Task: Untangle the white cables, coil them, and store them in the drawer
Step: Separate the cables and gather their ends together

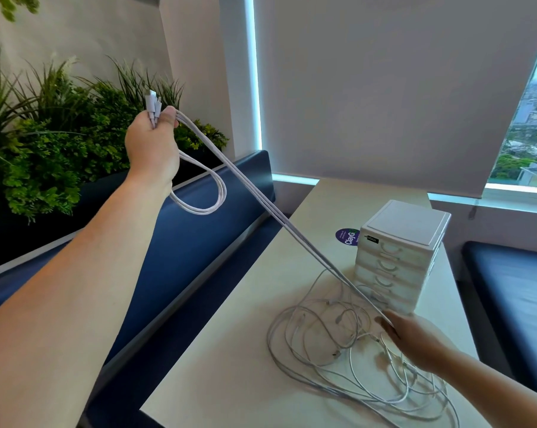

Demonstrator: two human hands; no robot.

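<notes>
Left grip, raised, clenches the plug ends of the white cables; taut strands slope down to the right grip, over the tangle on the table, drawer unit just beyond. Whether it pinches them, I cannot tell.

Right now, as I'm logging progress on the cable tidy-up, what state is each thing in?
left hand: raised, gripping a bundle of cable ends.
right hand: low by the table, at the stretched strands; grip unclear.
held cables: stretched between both hands, one loop hanging below the left hand.
cable pile: tangled, loose on the table.
drawer unit: upright, all drawers shut.
</notes>
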